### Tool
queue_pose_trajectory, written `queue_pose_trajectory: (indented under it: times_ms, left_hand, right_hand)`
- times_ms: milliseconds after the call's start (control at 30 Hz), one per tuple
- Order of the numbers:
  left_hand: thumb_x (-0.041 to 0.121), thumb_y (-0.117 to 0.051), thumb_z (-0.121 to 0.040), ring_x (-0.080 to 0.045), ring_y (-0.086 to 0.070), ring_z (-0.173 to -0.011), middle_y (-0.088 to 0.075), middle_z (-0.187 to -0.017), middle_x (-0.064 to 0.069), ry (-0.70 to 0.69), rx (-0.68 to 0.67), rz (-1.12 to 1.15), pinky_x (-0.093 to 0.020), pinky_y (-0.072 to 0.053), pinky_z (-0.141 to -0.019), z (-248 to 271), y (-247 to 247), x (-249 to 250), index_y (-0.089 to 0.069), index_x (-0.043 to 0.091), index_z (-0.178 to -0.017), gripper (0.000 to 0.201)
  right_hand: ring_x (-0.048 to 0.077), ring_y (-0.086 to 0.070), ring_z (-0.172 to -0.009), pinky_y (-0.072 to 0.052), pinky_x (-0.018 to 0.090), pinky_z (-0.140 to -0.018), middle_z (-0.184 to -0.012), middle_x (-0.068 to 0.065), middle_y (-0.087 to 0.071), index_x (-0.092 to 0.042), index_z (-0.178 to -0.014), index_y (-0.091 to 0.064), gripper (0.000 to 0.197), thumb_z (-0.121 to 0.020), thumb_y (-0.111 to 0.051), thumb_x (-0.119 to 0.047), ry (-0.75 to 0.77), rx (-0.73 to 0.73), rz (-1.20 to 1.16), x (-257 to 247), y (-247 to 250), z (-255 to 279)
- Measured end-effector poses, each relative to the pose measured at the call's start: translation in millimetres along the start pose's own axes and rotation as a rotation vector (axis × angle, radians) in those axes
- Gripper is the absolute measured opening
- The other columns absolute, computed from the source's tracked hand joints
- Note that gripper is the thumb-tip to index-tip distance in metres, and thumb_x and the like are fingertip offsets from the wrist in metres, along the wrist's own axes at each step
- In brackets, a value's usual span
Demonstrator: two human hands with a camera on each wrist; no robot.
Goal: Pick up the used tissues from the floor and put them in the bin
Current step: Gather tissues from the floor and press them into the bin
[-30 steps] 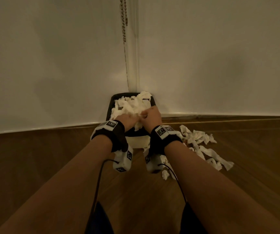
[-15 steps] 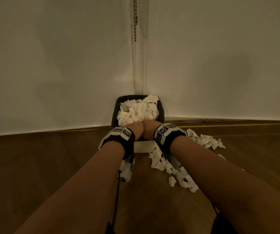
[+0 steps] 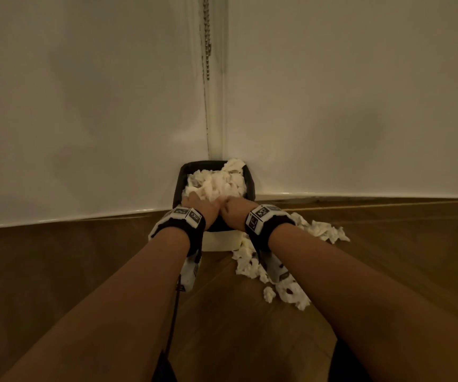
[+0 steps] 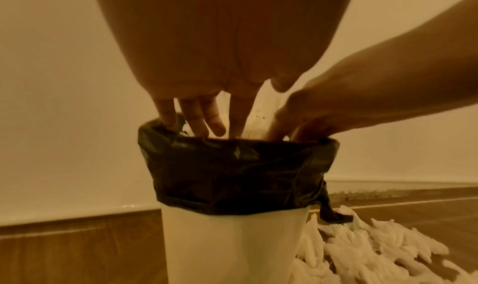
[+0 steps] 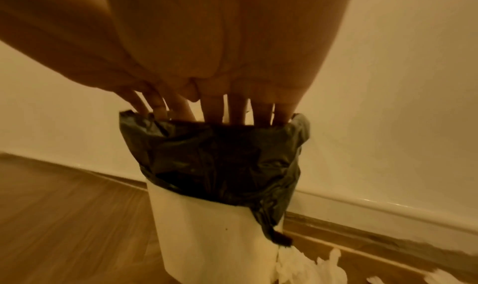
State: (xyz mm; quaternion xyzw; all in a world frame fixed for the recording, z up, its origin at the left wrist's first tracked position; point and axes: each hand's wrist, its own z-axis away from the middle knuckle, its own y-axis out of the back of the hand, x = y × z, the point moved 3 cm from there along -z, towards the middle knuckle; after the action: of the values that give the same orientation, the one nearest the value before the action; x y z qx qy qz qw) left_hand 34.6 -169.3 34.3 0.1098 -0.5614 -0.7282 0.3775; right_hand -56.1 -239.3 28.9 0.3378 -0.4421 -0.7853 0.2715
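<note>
A bead chain [image 3: 208,37] hangs in the white corner.

From the head camera we are looking forward and down along both forearms into a corner of the room, seeing the bin [image 3: 250,180] from above, well ahead of us, with its open top facing the lens. From the left wrist camera we are looking along the palm from low down and very near, facing the bin's [image 4: 232,245] front wall side-on, with the left hand [image 4: 207,79] filling the top of the picture. From the right wrist camera we are looking likewise, close and low, with a tilt, at the same bin [image 5: 212,233]. All three views are sharing the bin, its black liner [image 4: 232,171] and the loose tissues [image 3: 324,230] on the floor to its right.
</note>
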Motion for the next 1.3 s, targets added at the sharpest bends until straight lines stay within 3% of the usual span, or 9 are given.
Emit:
queue_pose_trajectory:
  times_ms: [100, 267, 567, 700, 867, 1067, 1167, 1300]
  left_hand:
    - [0.050, -0.038, -0.093, -0.035, -0.034, -0.127, -0.029, -0.144, -0.017, -0.008, 0.072, -0.085, -0.044, -0.033, -0.105, 18.7, 15.8, -1.9, -0.039, 0.016, -0.139, 0.057]
    - [0.040, -0.044, -0.093, -0.036, -0.039, -0.123, -0.033, -0.139, -0.018, -0.100, 0.150, -0.122, -0.042, -0.036, -0.101, 57.3, 40.4, 6.0, -0.039, 0.016, -0.138, 0.051]
    - [0.029, -0.043, -0.096, -0.031, -0.053, -0.114, -0.051, -0.130, -0.014, -0.376, 0.186, -0.045, -0.034, -0.043, -0.092, 139.9, 72.1, 79.9, -0.051, 0.017, -0.130, 0.037]
    - [0.024, -0.042, -0.096, -0.025, -0.052, -0.117, -0.056, -0.129, -0.009, -0.505, 0.138, -0.115, -0.031, -0.041, -0.100, 164.7, 50.8, 119.6, -0.053, 0.016, -0.127, 0.034]
    - [0.022, -0.043, -0.097, -0.025, -0.052, -0.116, -0.056, -0.129, -0.009, -0.577, 0.064, -0.164, -0.031, -0.041, -0.095, 173.0, 21.5, 157.6, -0.054, 0.015, -0.126, 0.032]
    - [0.014, -0.054, -0.092, -0.024, -0.058, -0.111, -0.063, -0.120, -0.008, -0.555, -0.030, -0.195, -0.032, -0.047, -0.092, 161.4, -17.2, 193.3, -0.056, 0.013, -0.125, 0.034]
    - [0.008, -0.057, -0.090, -0.024, -0.060, -0.109, -0.063, -0.121, -0.008, -0.547, -0.105, -0.247, -0.028, -0.047, -0.084, 150.3, -44.6, 202.6, -0.058, 0.013, -0.124, 0.035]
    - [0.009, -0.049, -0.092, -0.027, -0.055, -0.117, -0.054, -0.133, -0.009, -0.505, -0.148, -0.265, -0.034, -0.046, -0.097, 126.8, -91.6, 197.2, -0.059, 0.014, -0.124, 0.033]
  right_hand:
    - [0.031, -0.054, -0.104, -0.044, 0.037, -0.094, -0.120, 0.015, -0.052, -0.011, -0.120, -0.058, 0.037, -0.100, -0.032, -0.027, 0.011, 0.170, 0.024, 7.6, 6.7, 42.2]
    - [0.030, -0.057, -0.107, -0.043, 0.033, -0.091, -0.121, 0.015, -0.057, -0.015, -0.128, -0.056, 0.036, -0.096, -0.039, -0.018, -0.039, 0.246, -0.085, 25.1, 24.7, 114.6]
    - [0.027, -0.049, -0.117, -0.038, 0.033, -0.095, -0.127, 0.010, -0.051, -0.019, -0.132, -0.051, 0.036, -0.097, -0.045, -0.027, -0.122, 0.308, 0.053, 48.0, 43.1, 211.4]
    - [0.027, -0.050, -0.116, -0.038, 0.032, -0.095, -0.124, 0.010, -0.053, -0.018, -0.128, -0.054, 0.034, -0.097, -0.045, -0.026, -0.156, 0.375, 0.038, 71.0, 44.3, 244.9]
    - [0.025, -0.058, -0.108, -0.047, 0.035, -0.094, -0.120, 0.009, -0.062, -0.013, -0.120, -0.062, 0.031, -0.096, -0.045, -0.022, -0.248, 0.312, -0.016, 111.0, 30.9, 264.7]
    - [0.025, -0.059, -0.101, -0.045, 0.031, -0.083, -0.109, 0.010, -0.063, -0.008, -0.118, -0.063, 0.030, -0.095, -0.046, -0.018, -0.395, 0.241, -0.046, 164.9, 11.7, 271.6]
    - [0.028, -0.058, -0.108, -0.047, 0.034, -0.091, -0.119, 0.011, -0.063, -0.007, -0.118, -0.063, 0.030, -0.095, -0.049, -0.020, -0.473, 0.217, -0.072, 192.0, -5.1, 271.9]
    - [0.028, -0.057, -0.113, -0.047, 0.035, -0.097, -0.124, 0.011, -0.061, -0.008, -0.121, -0.062, 0.030, -0.095, -0.050, -0.017, -0.587, 0.150, -0.113, 227.9, -34.7, 273.1]
